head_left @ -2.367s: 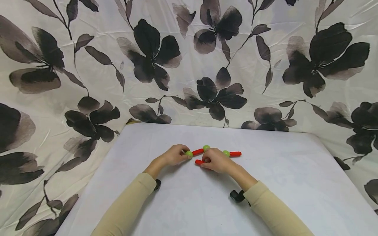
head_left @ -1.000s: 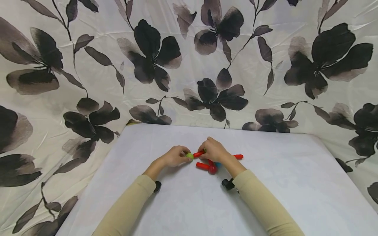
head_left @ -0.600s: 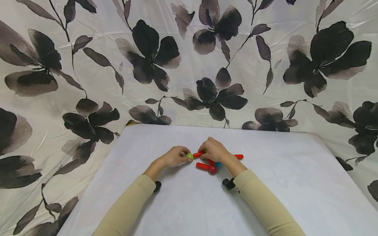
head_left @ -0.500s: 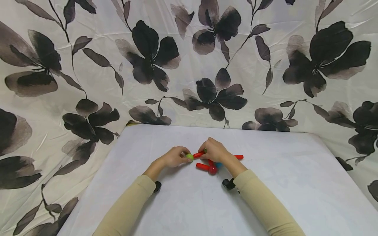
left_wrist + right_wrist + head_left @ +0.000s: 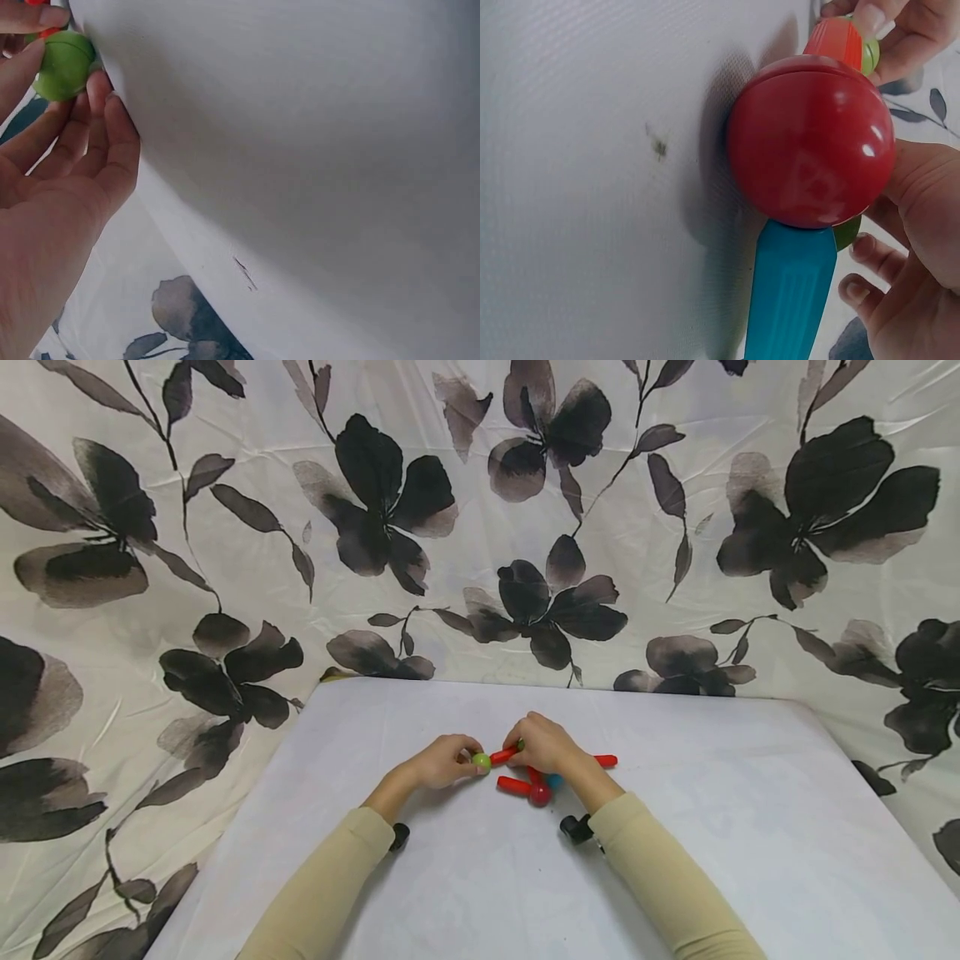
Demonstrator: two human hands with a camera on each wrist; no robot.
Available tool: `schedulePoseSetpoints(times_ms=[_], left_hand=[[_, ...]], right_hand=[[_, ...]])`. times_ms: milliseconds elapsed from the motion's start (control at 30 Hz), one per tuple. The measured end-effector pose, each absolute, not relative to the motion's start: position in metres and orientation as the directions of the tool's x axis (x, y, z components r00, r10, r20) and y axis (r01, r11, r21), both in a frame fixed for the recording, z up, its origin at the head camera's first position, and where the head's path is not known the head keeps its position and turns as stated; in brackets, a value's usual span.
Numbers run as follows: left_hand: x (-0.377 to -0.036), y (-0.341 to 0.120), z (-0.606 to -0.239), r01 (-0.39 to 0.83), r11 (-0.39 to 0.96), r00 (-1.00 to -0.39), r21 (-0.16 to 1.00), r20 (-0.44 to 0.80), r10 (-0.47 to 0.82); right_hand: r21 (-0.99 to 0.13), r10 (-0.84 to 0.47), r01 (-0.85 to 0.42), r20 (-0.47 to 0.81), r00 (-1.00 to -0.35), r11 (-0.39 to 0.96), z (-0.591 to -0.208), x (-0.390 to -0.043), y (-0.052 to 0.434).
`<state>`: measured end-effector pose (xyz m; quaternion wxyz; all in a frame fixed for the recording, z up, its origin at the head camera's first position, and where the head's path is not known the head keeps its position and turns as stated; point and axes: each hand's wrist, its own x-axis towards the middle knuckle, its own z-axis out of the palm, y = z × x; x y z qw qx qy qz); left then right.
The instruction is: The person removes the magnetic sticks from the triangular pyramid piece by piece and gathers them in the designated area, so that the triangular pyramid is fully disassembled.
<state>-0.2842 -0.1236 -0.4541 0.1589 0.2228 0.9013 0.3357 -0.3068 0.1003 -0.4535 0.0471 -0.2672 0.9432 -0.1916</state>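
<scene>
A toy chain of red rods and green balls lies on the white table (image 5: 675,827). My left hand (image 5: 468,756) pinches the end green ball (image 5: 481,762), seen close in the left wrist view as the green ball (image 5: 64,64). A red rod (image 5: 504,752) runs from it to the middle green ball (image 5: 520,744), which my right hand (image 5: 522,745) grips from above with curled fingers. Below that hand lie a second red rod (image 5: 513,784), a red ball (image 5: 539,793) and a blue rod (image 5: 555,781). In the right wrist view the red ball (image 5: 810,142) sits on the blue rod (image 5: 787,292).
Another red rod (image 5: 607,761) sticks out to the right past my right wrist. A flower-printed cloth (image 5: 480,527) hangs behind the table and drapes around its left and right edges. A small dark speck (image 5: 658,144) marks the tablecloth beside the red ball.
Since 2.4 s ago my right hand has moved from the near red rod up to the middle green ball, uncovering the red ball and blue rod. Over the last second nothing visibly moved.
</scene>
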Motion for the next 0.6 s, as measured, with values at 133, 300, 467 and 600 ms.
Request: schedulePoseSetpoints(times_ms=[133,300,467,600], left_hand=[[-0.2842,-0.1264,-0.4556,0.302,0.671,-0.835,0.677,-0.151,0.529],[-0.2841,-0.1294,-0.4568,0.297,0.660,-0.831,0.690,-0.153,0.535],[-0.2844,-0.1305,-0.4565,0.294,0.654,-0.838,0.697,-0.142,0.528],[-0.2843,-0.1298,-0.4559,0.289,0.657,-0.844,0.696,-0.138,0.518]], right_hand=[[-0.389,-0.504,-0.465,0.004,-0.864,0.795,-0.4530,-0.3067,0.1025],[-0.407,-0.483,-0.439,-0.005,-0.876,0.801,-0.4526,-0.3068,0.1072],[-0.410,-0.488,-0.441,-0.013,-0.873,0.799,-0.4506,-0.3049,0.1075],[-0.411,-0.487,-0.440,-0.012,-0.873,0.798,-0.4483,-0.3020,0.1093]])
